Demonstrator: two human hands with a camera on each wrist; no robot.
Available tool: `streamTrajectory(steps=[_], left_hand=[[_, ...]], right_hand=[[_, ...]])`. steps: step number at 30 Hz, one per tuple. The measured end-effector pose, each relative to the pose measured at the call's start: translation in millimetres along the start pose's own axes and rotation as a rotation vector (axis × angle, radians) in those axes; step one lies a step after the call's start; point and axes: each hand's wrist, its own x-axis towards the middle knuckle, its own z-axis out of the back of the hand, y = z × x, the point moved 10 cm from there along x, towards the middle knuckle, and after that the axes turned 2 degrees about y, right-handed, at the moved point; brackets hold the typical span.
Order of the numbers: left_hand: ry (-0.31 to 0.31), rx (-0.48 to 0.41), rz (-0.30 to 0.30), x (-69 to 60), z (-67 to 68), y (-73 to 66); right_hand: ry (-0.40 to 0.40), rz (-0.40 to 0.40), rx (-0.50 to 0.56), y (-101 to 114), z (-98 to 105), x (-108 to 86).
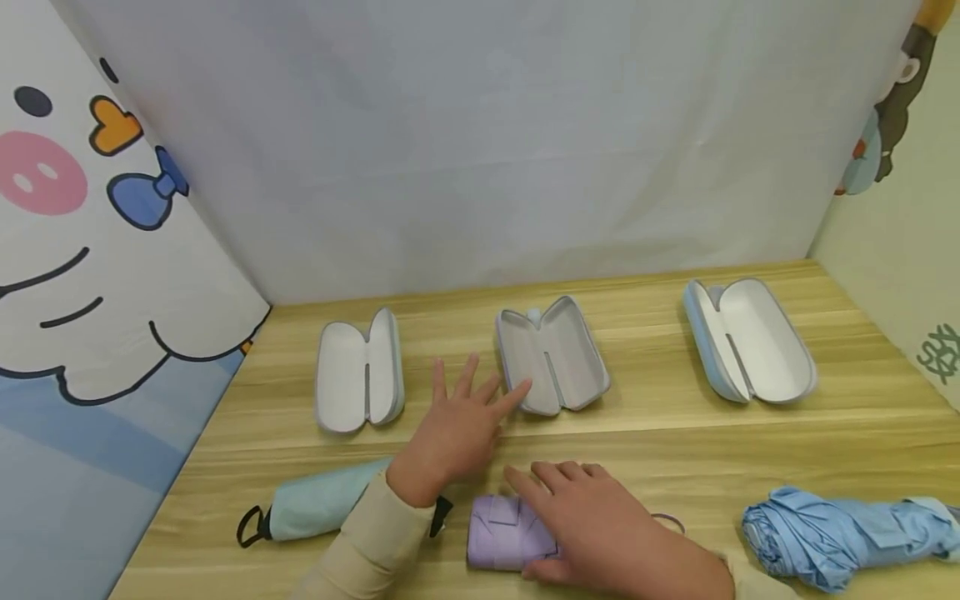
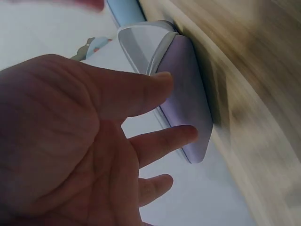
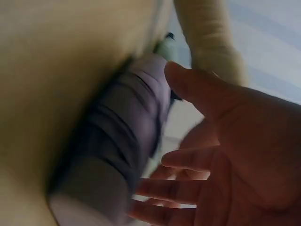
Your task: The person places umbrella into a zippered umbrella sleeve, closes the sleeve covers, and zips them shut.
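Observation:
My left hand [image 1: 453,429], fingers spread, reaches beside the middle glasses case [image 1: 592,371], which stands unfolded with a grey inside. In the left wrist view the lavender outside of that case [image 2: 186,94] is just beyond the thumb and fingers; I cannot tell whether they touch it. Over the right part of a folded purple umbrella [image 1: 498,533] hovers my right hand [image 1: 611,529], its fingers extended. The right wrist view shows the thumb close to the wrapped umbrella [image 3: 136,108] and the palm apart from it. Part of this umbrella is hidden under the hand.
A white-lined glasses case [image 1: 345,379] stands unfolded on the left, another, light blue outside [image 1: 768,346], on the right. A mint folded umbrella [image 1: 318,500] lies partly behind the left forearm. A crumpled blue umbrella [image 1: 832,533] lies at the right of the wooden table [image 1: 645,450].

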Motion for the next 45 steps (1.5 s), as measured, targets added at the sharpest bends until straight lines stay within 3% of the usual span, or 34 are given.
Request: streamTrajectory(steps=[7, 14, 19, 23, 28, 32, 36, 41, 45], left_hand=[[-0.02, -0.043, -0.023, 0.8, 0.4, -0.9], [-0.048, -0.064, -0.038, 0.2, 4.4, -2.2], [-0.067, -0.058, -0.047, -1.5, 8.6, -3.0], [-0.082, -0.054, -0.058, -2.2, 12.9, -4.6], [-0.096, -0.045, -0.085, -3.6, 16.4, -8.2], [-0.099, -0.048, -0.1, -5.8, 19.5, -11.4], [-0.098, -0.053, -0.121, -9.7, 24.1, -17.2], [-0.094, -0.034, -0.157, -17.6, 30.3, -29.5], [-0.098, -0.012, -0.182, -22.2, 34.9, -38.6]], right_hand=[[-0.015, 0.041, -0.041, 14, -14, 6.6], [-0.054, 0.093, -0.068, 20, -8, 6.3], [-0.042, 0.088, 0.068, 15, 9, 1.1], [-0.07, 0.056, 0.2, 2, 37, -6.8], [-0.201, -0.042, 0.333, -26, 79, -17.7], [-0.311, -0.155, 0.497, -56, 103, -25.6], [-0.468, -0.2, 0.673, -81, 122, -33.6], [-0.68, -0.257, 0.75, -108, 138, -44.6], [-0.76, -0.301, 0.774, -122, 139, -48.2]])
